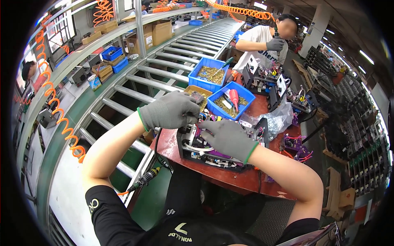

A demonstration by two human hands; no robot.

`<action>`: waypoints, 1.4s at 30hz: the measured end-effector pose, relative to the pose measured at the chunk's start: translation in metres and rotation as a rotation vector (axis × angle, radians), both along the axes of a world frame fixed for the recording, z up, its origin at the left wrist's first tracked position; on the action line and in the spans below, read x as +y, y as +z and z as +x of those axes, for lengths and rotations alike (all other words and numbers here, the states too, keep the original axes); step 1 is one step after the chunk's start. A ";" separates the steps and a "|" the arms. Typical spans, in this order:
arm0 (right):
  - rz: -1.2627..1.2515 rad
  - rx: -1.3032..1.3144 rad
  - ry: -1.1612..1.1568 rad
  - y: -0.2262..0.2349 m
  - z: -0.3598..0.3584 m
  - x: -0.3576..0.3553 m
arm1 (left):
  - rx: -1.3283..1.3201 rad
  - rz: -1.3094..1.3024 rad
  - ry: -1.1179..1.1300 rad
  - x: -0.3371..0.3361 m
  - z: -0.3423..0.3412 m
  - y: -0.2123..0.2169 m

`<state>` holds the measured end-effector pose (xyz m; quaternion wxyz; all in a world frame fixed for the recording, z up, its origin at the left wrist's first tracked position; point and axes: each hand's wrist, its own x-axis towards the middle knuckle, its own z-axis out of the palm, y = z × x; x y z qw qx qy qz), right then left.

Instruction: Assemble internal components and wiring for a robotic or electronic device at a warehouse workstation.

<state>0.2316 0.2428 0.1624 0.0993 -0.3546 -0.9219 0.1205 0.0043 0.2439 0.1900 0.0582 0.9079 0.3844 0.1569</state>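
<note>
Grey-gloved left hand (170,110) curled, contents not discernible, above the black-framed purple circuit-board assembly (213,147) on red desk (230,178). Right hand (227,137) lies flat on it, fingers spread, nearer. Assembly's long axis runs left-right.

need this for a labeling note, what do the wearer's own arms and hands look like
Both the left hand and right hand wear grey knit gloves with green cuff trim. The forearms are bare, and short black sleeves cover the upper arms.
</note>
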 end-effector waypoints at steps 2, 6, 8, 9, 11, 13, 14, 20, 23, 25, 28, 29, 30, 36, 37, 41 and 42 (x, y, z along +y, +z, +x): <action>-0.009 -0.125 0.008 0.006 -0.016 -0.003 | 0.000 0.038 0.020 -0.005 -0.001 -0.001; 0.039 -0.046 0.024 -0.017 -0.030 0.012 | -0.004 0.025 0.016 -0.016 0.000 -0.003; 0.072 -0.066 0.074 -0.027 -0.029 0.015 | 0.102 0.114 -0.014 -0.019 -0.001 -0.006; 0.115 -0.094 0.108 -0.024 -0.017 0.021 | 0.094 0.161 -0.053 -0.013 0.004 -0.013; 0.129 -0.122 0.176 -0.030 -0.018 0.027 | 0.109 0.238 -0.006 -0.016 0.004 -0.021; 0.103 -0.173 0.127 -0.026 -0.027 0.024 | 0.125 0.142 0.012 -0.024 0.005 -0.012; 0.176 -0.085 0.207 -0.028 -0.023 0.025 | 0.110 0.145 0.009 -0.029 0.006 -0.006; 0.028 -0.031 0.218 -0.029 -0.012 0.027 | 0.123 0.111 -0.027 -0.019 0.003 -0.010; -0.110 -0.041 0.253 -0.032 -0.011 0.032 | 0.131 0.071 -0.104 -0.008 -0.005 -0.028; -0.150 -0.150 0.252 -0.027 -0.015 0.030 | 0.161 0.090 -0.063 -0.014 -0.002 -0.029; -0.204 -0.172 0.192 -0.015 -0.013 0.028 | 0.213 0.096 -0.057 -0.010 0.003 -0.024; -0.238 -0.162 0.168 -0.014 -0.009 0.032 | 0.194 0.111 -0.094 -0.003 0.007 -0.024; -0.187 -0.122 0.209 -0.017 -0.004 0.037 | 0.144 0.104 -0.120 0.000 0.013 -0.023; -0.079 -0.120 0.387 -0.038 -0.038 0.049 | -0.070 -0.022 0.026 -0.006 -0.011 -0.067; -0.100 -0.190 0.381 -0.035 -0.036 0.050 | -0.062 0.011 -0.050 -0.003 -0.006 -0.062; -0.055 -0.205 0.351 -0.034 -0.023 0.052 | 0.046 -0.021 0.033 -0.004 0.019 -0.048; -0.047 -0.220 0.337 -0.031 -0.023 0.047 | 0.065 -0.082 0.069 -0.005 0.018 -0.048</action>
